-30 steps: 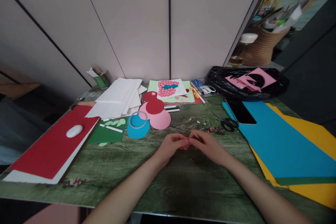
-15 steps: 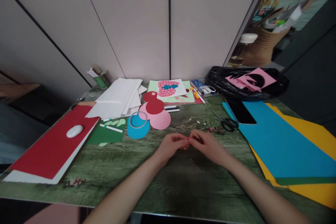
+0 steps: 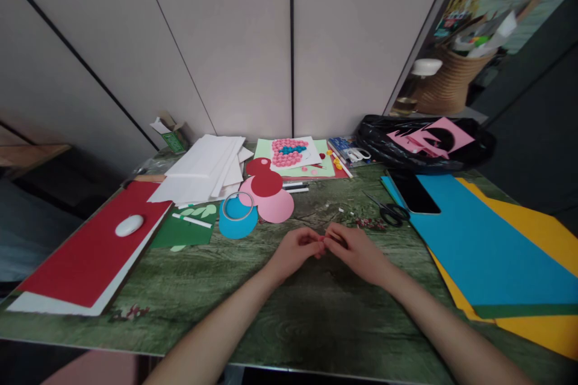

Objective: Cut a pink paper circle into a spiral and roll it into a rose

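Above the middle of the green wood-grain table (image 3: 289, 325), my left hand (image 3: 298, 251) and my right hand (image 3: 354, 251) meet at the fingertips. Both are closed in a pinch. A tiny bit of pinkish red seems to show between them, but I cannot make out what it is. Beyond my left hand lie paper circles: a pink one (image 3: 277, 206), a red one (image 3: 266, 183) and a blue one (image 3: 238, 227) with a roll of tape (image 3: 224, 207) on it. Black scissors (image 3: 394, 214) rest beyond my right hand.
At the back is a sheet with pink and blue balls (image 3: 289, 153). Red card (image 3: 90, 258) under a white mouse-shaped object (image 3: 129, 225) and white paper (image 3: 198, 159) lie left. Blue sheets (image 3: 492, 240), a phone (image 3: 413, 191) and a black bag (image 3: 379, 144) are right.
My hands stay pinched together at nearly the same place, with only a very slight shift of the fingers. Everything else on the table stands as before.
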Motion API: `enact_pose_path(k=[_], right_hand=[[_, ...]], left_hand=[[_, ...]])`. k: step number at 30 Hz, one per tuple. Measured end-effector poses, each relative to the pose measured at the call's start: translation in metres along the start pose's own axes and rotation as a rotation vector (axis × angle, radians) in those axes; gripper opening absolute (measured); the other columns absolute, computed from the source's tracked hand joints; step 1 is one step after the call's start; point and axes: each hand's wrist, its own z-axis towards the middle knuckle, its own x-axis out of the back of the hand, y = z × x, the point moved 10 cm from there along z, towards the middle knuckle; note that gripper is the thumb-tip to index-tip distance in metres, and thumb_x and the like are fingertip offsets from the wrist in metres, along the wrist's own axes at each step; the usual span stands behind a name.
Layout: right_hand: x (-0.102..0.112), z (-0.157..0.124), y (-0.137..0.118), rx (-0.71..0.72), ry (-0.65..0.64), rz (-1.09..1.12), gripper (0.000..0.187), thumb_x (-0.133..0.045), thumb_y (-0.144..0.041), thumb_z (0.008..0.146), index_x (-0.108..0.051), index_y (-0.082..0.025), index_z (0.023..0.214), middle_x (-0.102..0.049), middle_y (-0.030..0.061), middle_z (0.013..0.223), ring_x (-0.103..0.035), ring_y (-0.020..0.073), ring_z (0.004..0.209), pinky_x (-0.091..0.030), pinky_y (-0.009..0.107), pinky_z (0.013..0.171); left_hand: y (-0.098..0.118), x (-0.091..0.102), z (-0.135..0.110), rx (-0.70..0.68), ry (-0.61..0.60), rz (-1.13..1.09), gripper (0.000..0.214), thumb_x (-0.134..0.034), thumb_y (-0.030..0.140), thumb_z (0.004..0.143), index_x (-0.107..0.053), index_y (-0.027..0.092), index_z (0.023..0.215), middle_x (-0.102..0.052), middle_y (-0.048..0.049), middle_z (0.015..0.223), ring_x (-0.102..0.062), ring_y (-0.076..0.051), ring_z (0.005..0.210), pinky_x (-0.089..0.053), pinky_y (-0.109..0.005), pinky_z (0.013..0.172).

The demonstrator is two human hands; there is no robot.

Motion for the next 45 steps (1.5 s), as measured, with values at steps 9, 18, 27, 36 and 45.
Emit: enact_pose_path(k=[9,18,27,36,45], right_hand=[[-0.001,0.000,-0.001,-0.003,-0.010,-0.002,0.020,-0.042,-0.026,0.083,-0.041,-0.019,0.064,-0.043,-0.0045,0.057,-0.038,0.0098,0.053,-0.023,0.023,0.049],[0.000,0.000,0.000,-0.015,0.002,-0.008,0.021,-0.043,-0.025,0.082,-0.040,-0.019,0.063,-0.038,-0.0057,0.056,-0.036,0.0092,0.052,-0.022,0.023,0.049],[0.000,0.000,-0.002,0.005,0.007,0.012,0.022,-0.041,-0.026,0.083,-0.037,-0.019,0.063,-0.036,-0.0054,0.057,-0.035,0.0094,0.053,-0.022,0.023,0.050],[0.000,0.001,0.004,-0.016,0.041,0.054,0.024,-0.043,-0.029,0.082,-0.038,-0.019,0.062,-0.038,-0.0056,0.056,-0.035,0.0094,0.052,-0.023,0.022,0.049],[0.047,0.050,0.076,-0.306,0.186,0.229,0.032,-0.042,-0.042,0.081,-0.053,-0.016,0.064,-0.046,-0.0036,0.046,-0.036,0.0085,0.038,-0.025,0.023,0.039]], left_hand=[[0.004,-0.003,0.000,-0.027,-0.039,0.001,0.020,-0.060,0.031,0.072,-0.060,0.011,0.078,-0.060,-0.0033,0.070,-0.053,-0.011,0.062,-0.041,-0.024,0.064],[0.008,-0.002,-0.002,-0.048,-0.007,0.035,0.018,-0.058,0.030,0.073,-0.060,0.012,0.077,-0.059,-0.0024,0.069,-0.053,-0.011,0.064,-0.040,-0.024,0.065],[0.012,-0.003,-0.003,-0.055,0.007,0.028,0.019,-0.059,0.031,0.072,-0.059,0.012,0.074,-0.059,-0.0019,0.068,-0.053,-0.011,0.065,-0.040,-0.024,0.065],[0.007,-0.002,0.000,-0.040,0.000,0.037,0.027,-0.058,0.038,0.073,-0.061,0.012,0.082,-0.060,-0.0033,0.071,-0.054,-0.012,0.065,-0.042,-0.025,0.066],[0.020,0.016,0.001,-0.128,0.113,0.115,0.027,-0.051,0.036,0.078,-0.059,0.014,0.092,-0.060,-0.0019,0.069,-0.055,-0.013,0.065,-0.043,-0.025,0.065]])
